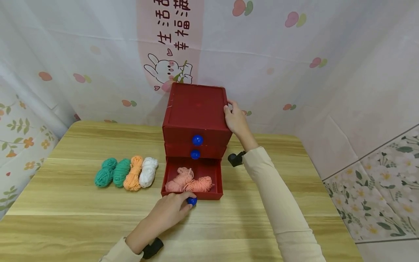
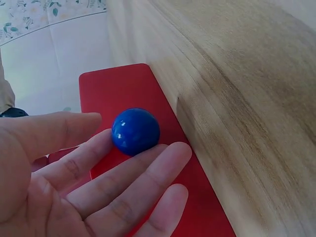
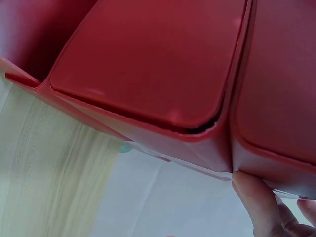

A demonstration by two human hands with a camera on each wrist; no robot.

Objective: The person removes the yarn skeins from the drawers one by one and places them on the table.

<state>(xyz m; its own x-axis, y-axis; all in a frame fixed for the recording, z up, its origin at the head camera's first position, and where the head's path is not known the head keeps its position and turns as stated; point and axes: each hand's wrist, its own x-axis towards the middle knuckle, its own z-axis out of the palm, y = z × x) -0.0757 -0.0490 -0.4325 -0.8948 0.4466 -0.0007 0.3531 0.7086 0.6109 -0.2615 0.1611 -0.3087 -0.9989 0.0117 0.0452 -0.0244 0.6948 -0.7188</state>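
A red three-drawer cabinet stands on the wooden table, its bottom drawer pulled out. Two pink yarn skeins lie inside that drawer. My left hand holds the drawer's blue round knob between thumb and fingers; the left wrist view shows fingertips partly behind the knob. At the cabinet's upper right edge rests my right hand, fingers against its side. In the right wrist view, a finger touches the red side wall. The two upper drawers are closed, each with a blue knob.
Left of the cabinet, two green yarn skeins, an orange skein and a white skein lie in a row on the table. Behind the cabinet hangs a patterned curtain.
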